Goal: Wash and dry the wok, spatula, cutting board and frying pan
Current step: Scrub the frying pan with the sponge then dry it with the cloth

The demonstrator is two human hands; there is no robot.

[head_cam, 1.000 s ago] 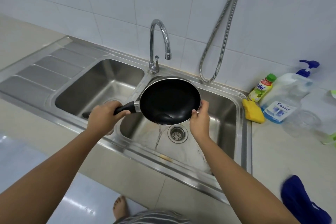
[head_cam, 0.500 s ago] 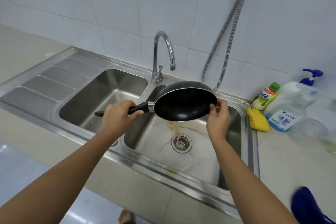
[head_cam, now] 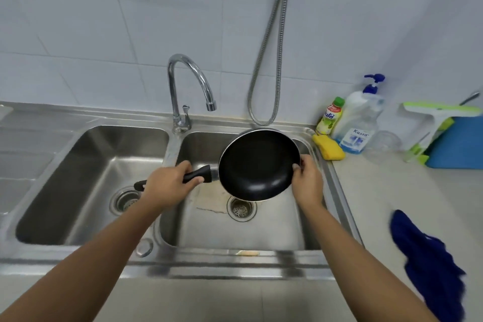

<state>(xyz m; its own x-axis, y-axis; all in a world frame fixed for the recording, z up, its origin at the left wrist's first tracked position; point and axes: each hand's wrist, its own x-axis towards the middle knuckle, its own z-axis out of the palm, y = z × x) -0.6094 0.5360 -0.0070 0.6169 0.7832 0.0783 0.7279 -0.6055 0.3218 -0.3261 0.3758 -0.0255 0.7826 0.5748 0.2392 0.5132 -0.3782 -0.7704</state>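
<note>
A dark blue cloth (head_cam: 428, 266) lies on the counter (head_cam: 386, 191), nearer than the right hand (head_cam: 307, 181) and to its right. The left hand (head_cam: 167, 185) is wrapped round the black handle of the frying pan (head_cam: 258, 165); the right hand pinches the opposite rim. Between them the pan hangs tilted over the sink drain (head_cam: 240, 208). Beyond the left hand rises the faucet (head_cam: 183, 91); beyond the right, a yellow sponge (head_cam: 328, 150) and soap bottle (head_cam: 359, 123).

Hidden under left hand (head_cam: 167, 185) fingers: middle of frying pan (head_cam: 257, 165) handle (head_cam: 198, 174), both ends showing. Pan rim covered where right hand (head_cam: 308, 180) fingers pinch it. Beneath the fingers, drain (head_cam: 240, 208) part-hidden by pan. Right of fingers, blue cloth (head_cam: 431, 264) blurred, cut off at edge
</note>
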